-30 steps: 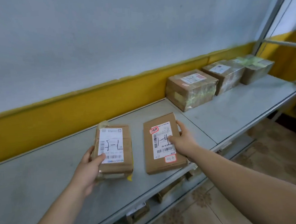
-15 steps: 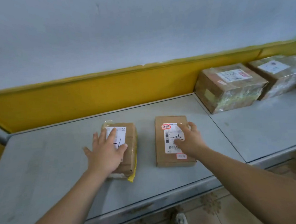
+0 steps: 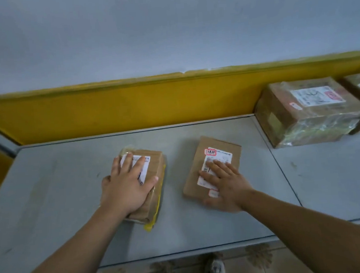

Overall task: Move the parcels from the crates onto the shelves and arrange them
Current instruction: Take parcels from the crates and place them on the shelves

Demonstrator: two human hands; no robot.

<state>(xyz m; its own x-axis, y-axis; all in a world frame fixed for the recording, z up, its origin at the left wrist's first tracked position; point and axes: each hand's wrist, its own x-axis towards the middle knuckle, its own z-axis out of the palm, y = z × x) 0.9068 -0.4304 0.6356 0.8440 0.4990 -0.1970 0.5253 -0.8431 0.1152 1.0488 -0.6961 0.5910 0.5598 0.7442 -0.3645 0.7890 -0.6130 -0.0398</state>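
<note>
— Both on the grey shelf?
— Yes, lying flat: left parcel near right parcel, not touching.
— Grips?
— Pressing down, fingers straight: left grip on left parcel, right grip on right parcel. Behind, yellow band under pale wall.

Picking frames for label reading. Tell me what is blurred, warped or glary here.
Head view: the right hand is smeared along its heel, the left hand sharper. Head view: print on the flat parcel label is too soft to read. Head view: the wide lens bows the shelf edges. Head view: dim, even light, faint shadows, some sheen on the taped box wrap.
</note>
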